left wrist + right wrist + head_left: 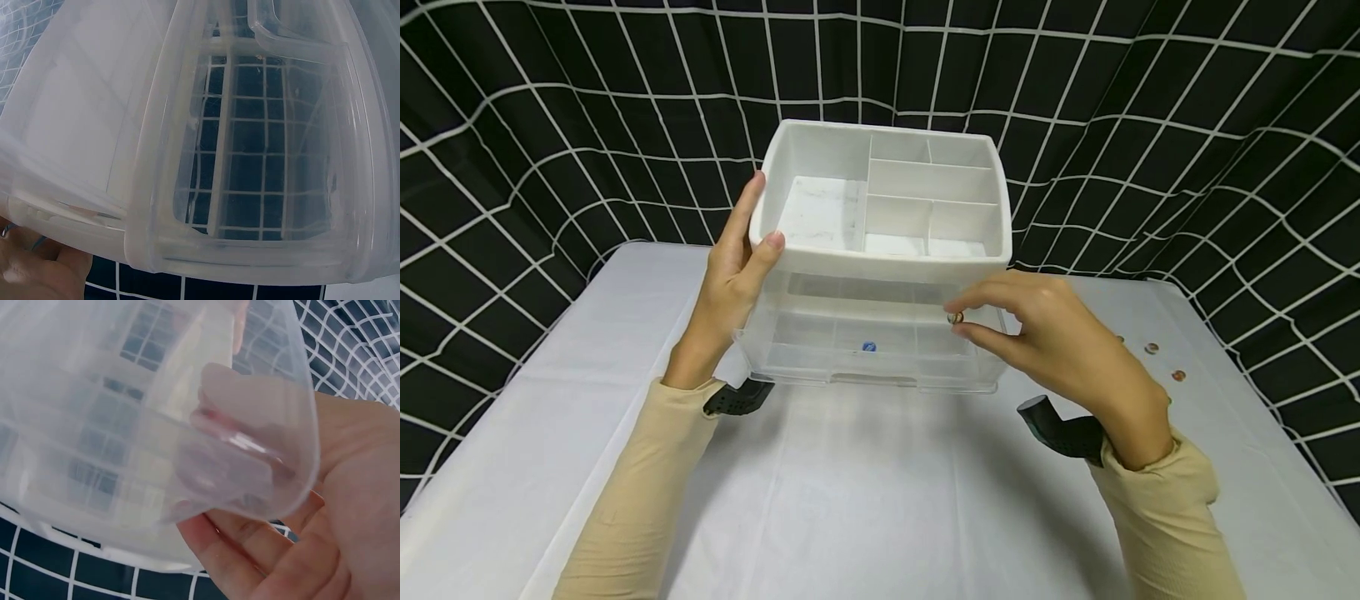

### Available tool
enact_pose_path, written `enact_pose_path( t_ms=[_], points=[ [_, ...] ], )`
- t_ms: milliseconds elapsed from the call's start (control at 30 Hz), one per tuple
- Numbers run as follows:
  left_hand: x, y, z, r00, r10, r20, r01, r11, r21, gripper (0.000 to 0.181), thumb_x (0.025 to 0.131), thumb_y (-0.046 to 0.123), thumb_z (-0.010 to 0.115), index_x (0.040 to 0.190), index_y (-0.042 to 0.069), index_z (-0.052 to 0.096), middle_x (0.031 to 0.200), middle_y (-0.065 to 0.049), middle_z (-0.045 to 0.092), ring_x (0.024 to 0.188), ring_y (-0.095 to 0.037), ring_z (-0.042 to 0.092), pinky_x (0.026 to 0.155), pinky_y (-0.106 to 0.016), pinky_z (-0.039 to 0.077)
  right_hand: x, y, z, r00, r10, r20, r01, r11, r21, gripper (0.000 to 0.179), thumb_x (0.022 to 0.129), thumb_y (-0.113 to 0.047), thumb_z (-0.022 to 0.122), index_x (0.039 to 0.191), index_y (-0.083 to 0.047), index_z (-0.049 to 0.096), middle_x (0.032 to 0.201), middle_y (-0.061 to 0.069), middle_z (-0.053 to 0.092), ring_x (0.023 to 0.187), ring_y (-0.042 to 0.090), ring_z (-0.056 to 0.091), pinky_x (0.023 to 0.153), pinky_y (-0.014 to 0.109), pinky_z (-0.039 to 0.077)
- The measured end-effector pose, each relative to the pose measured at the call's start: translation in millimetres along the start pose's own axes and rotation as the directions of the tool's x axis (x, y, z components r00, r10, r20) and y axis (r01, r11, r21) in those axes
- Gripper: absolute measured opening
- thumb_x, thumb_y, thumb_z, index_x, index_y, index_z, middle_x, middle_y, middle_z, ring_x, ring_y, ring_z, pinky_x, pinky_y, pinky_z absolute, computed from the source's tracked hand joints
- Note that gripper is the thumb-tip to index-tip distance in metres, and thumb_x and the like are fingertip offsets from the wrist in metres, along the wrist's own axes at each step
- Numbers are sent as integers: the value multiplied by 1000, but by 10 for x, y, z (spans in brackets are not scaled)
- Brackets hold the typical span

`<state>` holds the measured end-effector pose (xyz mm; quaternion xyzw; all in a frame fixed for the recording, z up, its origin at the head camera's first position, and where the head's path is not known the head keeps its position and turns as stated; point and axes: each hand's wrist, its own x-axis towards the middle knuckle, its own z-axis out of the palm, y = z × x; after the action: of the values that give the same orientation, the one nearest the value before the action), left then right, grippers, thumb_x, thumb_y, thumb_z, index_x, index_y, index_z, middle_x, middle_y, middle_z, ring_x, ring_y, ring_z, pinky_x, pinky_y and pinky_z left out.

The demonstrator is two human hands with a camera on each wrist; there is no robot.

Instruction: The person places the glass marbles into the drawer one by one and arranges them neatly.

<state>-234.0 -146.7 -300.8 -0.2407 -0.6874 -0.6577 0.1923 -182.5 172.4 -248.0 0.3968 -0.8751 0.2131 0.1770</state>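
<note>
Tan sleeve [1165, 525], right grip [1045, 333], trinket [955, 317] between fingertips [972, 330]

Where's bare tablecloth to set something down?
Bare tablecloth: in front of the clear drawer, between left sleeve and right sleeve; also left of the left sleeve, toward the grid curtain. Crowded: around the organizer, between left hand and right hand, and right of the right hand, where small pieces lie.
</note>
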Motion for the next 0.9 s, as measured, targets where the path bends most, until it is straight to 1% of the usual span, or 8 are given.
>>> enact_pose_path(
  t_ms=[133, 267, 467, 733, 900],
  points=[
    [-4, 6, -1, 1000, 2, 0, -2, 1000, 6, 64, 101, 4, 46, 159, 10, 21, 163, -3, 26, 131, -25, 44, 105, -20, 39, 49, -13, 14, 997, 36, 68, -37, 999, 11, 20, 83, -2, 78, 101, -10, 76, 98, -2, 76, 95, 16, 69, 78, 31, 55],
    [-5, 8, 1, 1000, 1, -1, -1, 1000, 5, 64, 101, 4, 46, 159, 11, 21, 163, -4, 27, 129, -24, 45, 104, -20, 39, 94, -26, 19, 988, 74, 133, -77, 997, 18, 18, 85, -5, 76, 102, -11, 77, 99, -3, 76, 95, 14, 69, 79, 33, 55],
    [-5, 12, 5, 1000, 0, -5, 0, 1000, 6, 63, 101, 4, 46, 159, 10, 22, 162, -4, 28, 127, -23, 46, 103, -20, 40, 144, -34, 24, 977, 92, 194, -103, 994, 47, 17, 87, -7, 75, 103, -11, 77, 100, -2, 76, 95, 17, 70, 79, 37, 56],
    [-6, 15, 2, 1000, 1, -1, -1, 1000, 3, 63, 101, 4, 46, 159, 10, 22, 163, -4, 27, 130, -25, 44, 105, -21, 39, 199, -53, 21, 954, 116, 277, -140, 988, 67, 15, 87, -10, 75, 102, -14, 77, 98, -6, 75, 92, 10, 68, 79, 35, 55],
    [-9, 8, 0, 1000, -7, -3, 7, 1000, 1, 63, 101, 4, 45, 159, 11, 21, 163, -3, 27, 129, -25, 44, 105, -21, 39, 252, -54, 41, 934, 129, 334, -161, 985, 68, 16, 87, -10, 76, 102, -14, 78, 99, -5, 75, 91, 11, 67, 79, 35, 55]
  ],
)
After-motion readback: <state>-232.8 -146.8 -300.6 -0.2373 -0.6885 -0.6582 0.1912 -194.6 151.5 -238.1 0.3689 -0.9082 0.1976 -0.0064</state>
